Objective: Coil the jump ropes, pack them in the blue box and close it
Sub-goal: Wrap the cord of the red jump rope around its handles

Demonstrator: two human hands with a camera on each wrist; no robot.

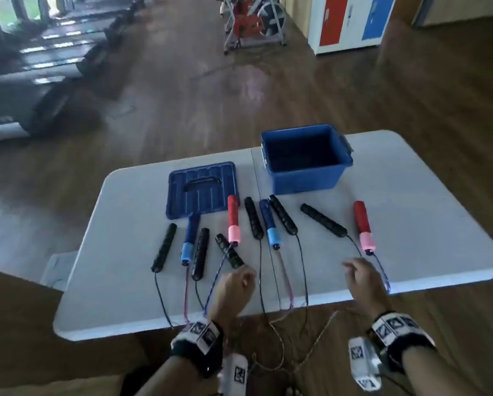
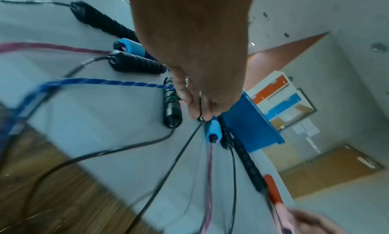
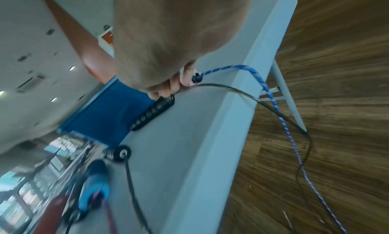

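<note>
An open blue box (image 1: 305, 178) stands at the back of the white table (image 1: 411, 195); its lid (image 1: 201, 190) lies flat to the left. Several jump-rope handles, black (image 1: 322, 220), blue (image 1: 270, 224) and red (image 1: 362, 224), lie in a row in front of them. My left hand (image 1: 239, 281) hovers near the front edge with curled fingers. In the left wrist view a thin black cord (image 2: 185, 142) runs between those fingers (image 2: 183, 94). My right hand (image 1: 356, 274) curls over the spot where another black cord (image 3: 221, 86) leaves its handle; its grip is hidden.
The ropes' cords (image 1: 282, 352) trail over the table's front edge and tangle on the wooden floor. Behind the table are an exercise bike (image 1: 253, 21), treadmills (image 1: 39, 90) at the left and red and blue lockers (image 1: 351, 21).
</note>
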